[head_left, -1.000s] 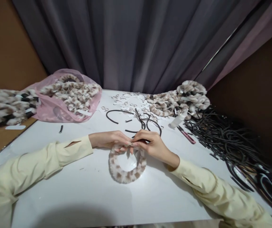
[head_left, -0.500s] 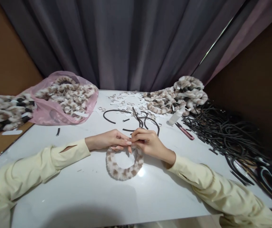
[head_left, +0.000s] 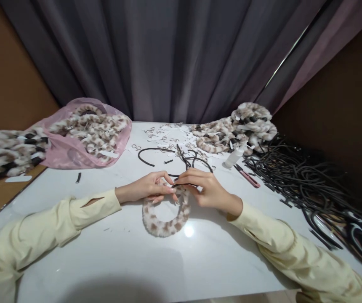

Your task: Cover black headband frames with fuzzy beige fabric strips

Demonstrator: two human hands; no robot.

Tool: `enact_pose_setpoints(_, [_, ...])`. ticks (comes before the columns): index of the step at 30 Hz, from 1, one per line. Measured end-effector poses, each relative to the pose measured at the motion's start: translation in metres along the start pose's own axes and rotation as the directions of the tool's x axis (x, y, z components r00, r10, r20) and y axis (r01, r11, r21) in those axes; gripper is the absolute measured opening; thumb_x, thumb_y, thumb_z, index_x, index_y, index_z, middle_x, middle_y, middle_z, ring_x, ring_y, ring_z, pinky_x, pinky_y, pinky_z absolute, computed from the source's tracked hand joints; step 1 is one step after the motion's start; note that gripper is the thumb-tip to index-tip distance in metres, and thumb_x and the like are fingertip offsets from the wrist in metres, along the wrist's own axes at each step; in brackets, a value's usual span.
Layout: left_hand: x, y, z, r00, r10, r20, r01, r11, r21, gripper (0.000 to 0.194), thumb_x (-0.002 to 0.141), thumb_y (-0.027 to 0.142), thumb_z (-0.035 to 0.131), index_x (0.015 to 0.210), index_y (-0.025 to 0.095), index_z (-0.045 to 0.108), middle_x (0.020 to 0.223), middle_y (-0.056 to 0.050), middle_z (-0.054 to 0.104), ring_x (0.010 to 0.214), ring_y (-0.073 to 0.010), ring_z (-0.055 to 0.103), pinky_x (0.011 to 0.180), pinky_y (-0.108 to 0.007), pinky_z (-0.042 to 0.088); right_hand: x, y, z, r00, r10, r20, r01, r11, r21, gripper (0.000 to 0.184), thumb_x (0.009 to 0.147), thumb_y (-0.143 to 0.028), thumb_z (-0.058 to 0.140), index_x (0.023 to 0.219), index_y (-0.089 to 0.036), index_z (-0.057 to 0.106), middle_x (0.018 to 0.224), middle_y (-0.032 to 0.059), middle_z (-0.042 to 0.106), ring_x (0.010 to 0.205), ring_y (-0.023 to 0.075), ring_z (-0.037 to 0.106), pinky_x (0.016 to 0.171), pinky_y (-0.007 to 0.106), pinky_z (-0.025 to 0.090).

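A white fluffy ring with brown spots hangs below my hands, its top end hidden among the fingers. My left hand is closed on the upper part of this ring, with the thumb and fingertips pointing right. Right beside it, my right hand pinches a thin black tube whose tip reaches to the left fingertips. Whether the tube is inside the end of the ring cannot be made out. Behind the hands lie loose black tubes on the white table.
At the left, a pink bag holds several furry rings. More furry rings are heaped at the back right, near a clear bottle and pink-handled snips. A tangle of black tubes covers the right side; small metal rings lie at the back.
My right hand has shifted slightly right, and a black tube now shows between its fingers. The left thumb and index finger have parted a little. The fluffy ring is nearly where it was.
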State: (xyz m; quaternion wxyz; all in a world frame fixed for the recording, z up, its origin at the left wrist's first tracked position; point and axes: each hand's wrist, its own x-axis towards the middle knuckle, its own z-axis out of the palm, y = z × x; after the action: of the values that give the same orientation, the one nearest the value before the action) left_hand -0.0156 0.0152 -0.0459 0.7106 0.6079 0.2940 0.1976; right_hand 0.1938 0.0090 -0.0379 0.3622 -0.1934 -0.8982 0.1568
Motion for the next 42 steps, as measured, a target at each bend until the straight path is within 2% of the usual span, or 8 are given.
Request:
enact_pose_setpoints(11, [-0.001, -0.008, 0.008, 0.977, 0.114, -0.18, -0.087, 0.985, 0.151, 0.028, 0.081, 0.039, 0.059, 0.076, 0.018, 0.04, 0.062, 0.002, 0.063, 0.039, -0.004, 0.036, 0.042, -0.017, 0.028, -0.005, 0.009, -0.005, 0.944, -0.292, 0.157, 0.331, 0.81, -0.484, 0.027, 0.086, -0.003, 0.038, 0.101, -0.009, 0.059, 0.089, 0.0139, 0.067, 0.086, 0.0213, 0.058, 0.066, 0.035, 0.047])
enact_pose_setpoints(16, [-0.006, -0.011, 0.012, 0.938, 0.288, -0.191, -0.167, 0.862, 0.479, 0.021, 0.088, 0.033, 0.049, 0.073, 0.02, 0.04, 0.054, 0.006, 0.051, 0.046, -0.0076, 0.043, 0.049, -0.019, 0.035, -0.004, 0.007, -0.009, 0.922, -0.356, 0.154, 0.381, 0.759, -0.528, 0.026, 0.09, -0.006, 0.037, 0.106, -0.01, 0.058, 0.098, 0.0117, 0.069, 0.095, 0.0214, 0.059, 0.077, 0.039, 0.048])
enact_pose_setpoints(21, [-0.011, -0.016, 0.015, 0.875, 0.484, -0.026, -0.299, 0.581, 0.757, 0.01, 0.089, 0.023, 0.043, 0.08, 0.02, 0.041, 0.072, -0.001, 0.059, 0.059, -0.0115, 0.055, 0.058, -0.021, 0.04, -0.006, 0.007, -0.01, 0.929, -0.334, 0.16, 0.366, 0.757, -0.542, 0.024, 0.091, -0.009, 0.042, 0.111, -0.01, 0.057, 0.107, 0.0108, 0.068, 0.107, 0.0233, 0.057, 0.086, 0.041, 0.045])
enact_pose_setpoints(23, [-0.012, -0.019, 0.016, 0.859, 0.512, -0.029, -0.304, 0.554, 0.775, 0.003, 0.089, 0.022, 0.043, 0.09, 0.019, 0.043, 0.08, -0.004, 0.061, 0.066, -0.0132, 0.06, 0.061, -0.022, 0.043, -0.006, 0.008, -0.008, 0.932, -0.328, 0.155, 0.359, 0.771, -0.526, 0.024, 0.092, -0.01, 0.042, 0.111, -0.01, 0.057, 0.108, 0.0108, 0.068, 0.108, 0.0232, 0.057, 0.086, 0.041, 0.044])
enact_pose_setpoints(28, [-0.013, -0.025, 0.014, 0.832, 0.554, 0.013, -0.357, 0.517, 0.778, 0.023, 0.09, 0.018, 0.041, 0.113, 0.017, 0.039, 0.103, -0.012, 0.061, 0.088, -0.0173, 0.064, 0.074, -0.025, 0.048, -0.004, 0.005, -0.005, 0.957, -0.272, 0.097, 0.285, 0.835, -0.47, 0.024, 0.093, -0.014, 0.041, 0.107, -0.014, 0.061, 0.105, 0.0092, 0.07, 0.106, 0.0229, 0.058, 0.084, 0.041, 0.042])
enact_pose_setpoints(36, [-0.015, -0.022, 0.013, 0.792, 0.587, 0.167, -0.425, 0.333, 0.842, 0.02, 0.088, 0.014, 0.04, 0.106, 0.017, 0.05, 0.094, -0.013, 0.064, 0.085, -0.019, 0.062, 0.074, -0.028, 0.047, -0.003, 0.008, 0.002, 0.996, -0.065, 0.062, 0.076, 0.98, -0.185, 0.025, 0.087, -0.006, 0.048, 0.098, -0.019, 0.066, 0.097, 0.0043, 0.072, 0.109, 0.0221, 0.056, 0.085, 0.04, 0.038])
enact_pose_setpoints(39, [-0.014, -0.022, 0.013, 0.797, 0.566, 0.21, -0.456, 0.337, 0.824, 0.018, 0.088, 0.013, 0.038, 0.1, 0.017, 0.052, 0.091, -0.013, 0.064, 0.086, -0.0195, 0.06, 0.076, -0.029, 0.046, -0.003, 0.01, 0.006, 0.997, 0.017, 0.08, -0.01, 0.996, -0.088, 0.025, 0.087, -0.007, 0.049, 0.095, -0.021, 0.068, 0.096, 0.0033, 0.073, 0.108, 0.0214, 0.056, 0.088, 0.04, 0.039])
enact_pose_setpoints(42, [-0.013, -0.022, 0.014, 0.831, 0.54, 0.131, -0.412, 0.442, 0.797, 0.012, 0.088, 0.017, 0.04, 0.083, 0.019, 0.051, 0.077, -0.008, 0.059, 0.073, -0.0177, 0.056, 0.069, -0.027, 0.045, -0.002, 0.008, 0.008, 0.993, 0.095, 0.067, -0.092, 0.994, -0.051, 0.028, 0.086, -0.009, 0.05, 0.103, -0.022, 0.066, 0.1, 0.0043, 0.071, 0.108, 0.0213, 0.056, 0.089, 0.04, 0.042])
